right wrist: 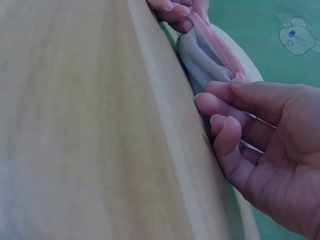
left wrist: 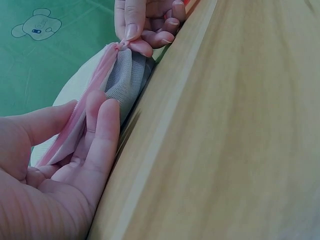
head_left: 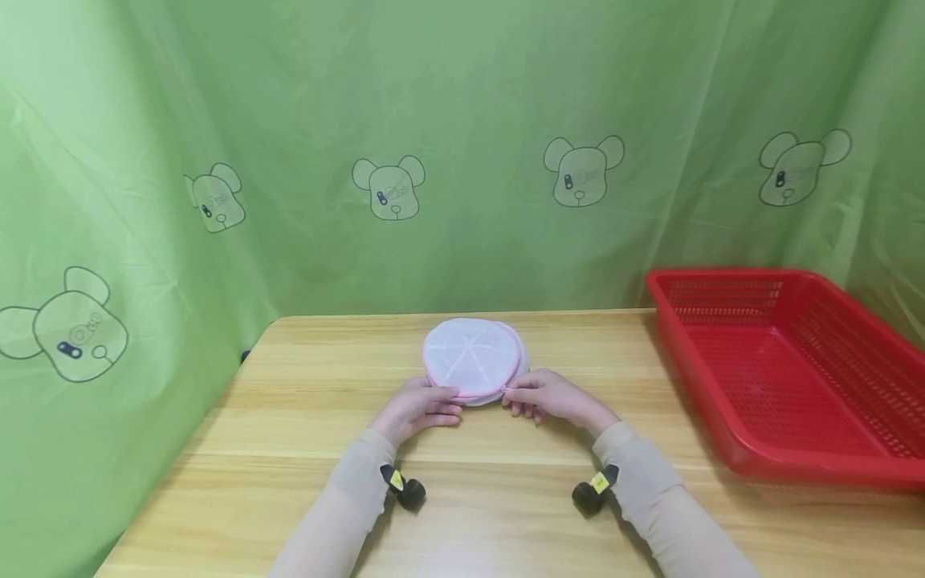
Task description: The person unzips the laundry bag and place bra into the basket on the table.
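Note:
A round white mesh laundry bag [head_left: 471, 353] with a pink zip edge sits on the table, in front of both hands. My left hand [head_left: 422, 408] pinches the near left part of its rim between thumb and fingers. At the near right of the rim, my right hand [head_left: 552, 396] pinches the pink zip edge with thumb and index finger; whether it holds the zip pull is hidden. Grey mesh [right wrist: 200, 62] bulges below the pink zip [left wrist: 95, 85] in the wrist views.
A large red plastic basket [head_left: 817, 466] stands on the right of the wooden table [head_left: 491, 514]. Green curtain [head_left: 477, 249] with bear-head prints hangs behind and along the sides. Small black cameras [head_left: 412, 494] are strapped at both wrists.

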A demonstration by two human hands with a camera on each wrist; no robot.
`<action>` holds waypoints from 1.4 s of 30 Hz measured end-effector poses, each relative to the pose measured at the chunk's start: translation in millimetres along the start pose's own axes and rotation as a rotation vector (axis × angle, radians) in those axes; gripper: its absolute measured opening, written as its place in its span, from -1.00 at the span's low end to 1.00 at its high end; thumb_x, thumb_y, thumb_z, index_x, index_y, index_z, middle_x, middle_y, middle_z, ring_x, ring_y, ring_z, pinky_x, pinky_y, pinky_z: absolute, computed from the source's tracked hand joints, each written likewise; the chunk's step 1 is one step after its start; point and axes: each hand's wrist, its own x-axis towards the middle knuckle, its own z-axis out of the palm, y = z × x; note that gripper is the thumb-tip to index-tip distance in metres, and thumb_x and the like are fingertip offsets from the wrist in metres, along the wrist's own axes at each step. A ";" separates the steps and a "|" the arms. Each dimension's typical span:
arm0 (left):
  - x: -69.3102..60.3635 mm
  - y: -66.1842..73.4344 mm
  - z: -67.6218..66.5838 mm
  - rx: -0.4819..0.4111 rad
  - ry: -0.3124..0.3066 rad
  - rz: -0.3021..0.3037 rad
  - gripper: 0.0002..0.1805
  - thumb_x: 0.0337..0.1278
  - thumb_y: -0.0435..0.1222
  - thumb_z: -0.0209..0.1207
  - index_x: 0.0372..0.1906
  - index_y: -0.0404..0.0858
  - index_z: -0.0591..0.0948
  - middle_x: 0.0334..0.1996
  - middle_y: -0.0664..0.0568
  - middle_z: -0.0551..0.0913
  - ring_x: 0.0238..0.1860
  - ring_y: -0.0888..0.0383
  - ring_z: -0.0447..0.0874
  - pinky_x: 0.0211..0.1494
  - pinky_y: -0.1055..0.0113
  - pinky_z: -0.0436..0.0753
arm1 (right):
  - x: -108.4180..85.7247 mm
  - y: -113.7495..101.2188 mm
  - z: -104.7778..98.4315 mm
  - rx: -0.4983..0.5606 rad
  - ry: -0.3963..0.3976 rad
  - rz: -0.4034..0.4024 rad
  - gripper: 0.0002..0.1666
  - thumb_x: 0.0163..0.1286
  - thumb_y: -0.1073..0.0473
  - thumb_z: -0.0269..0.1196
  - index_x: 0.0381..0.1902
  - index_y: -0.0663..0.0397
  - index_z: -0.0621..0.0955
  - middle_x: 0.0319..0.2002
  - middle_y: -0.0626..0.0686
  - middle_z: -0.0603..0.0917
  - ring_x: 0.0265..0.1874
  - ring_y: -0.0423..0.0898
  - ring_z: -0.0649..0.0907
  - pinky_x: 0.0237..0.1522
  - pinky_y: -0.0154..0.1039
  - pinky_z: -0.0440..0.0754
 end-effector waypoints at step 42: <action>0.9 -1.8 -0.4 -0.016 0.048 -0.006 -0.77 0.28 -0.39 0.15 -0.04 -0.42 0.51 -0.44 -0.03 0.69 -0.41 0.18 0.72 -0.07 0.21 0.80 | -0.8 10.7 -14.2 0.050 -0.013 0.002 -0.62 0.49 0.10 0.09 -0.08 0.37 0.61 -0.35 0.13 0.64 -0.48 -0.17 0.57 -0.52 -0.35 0.70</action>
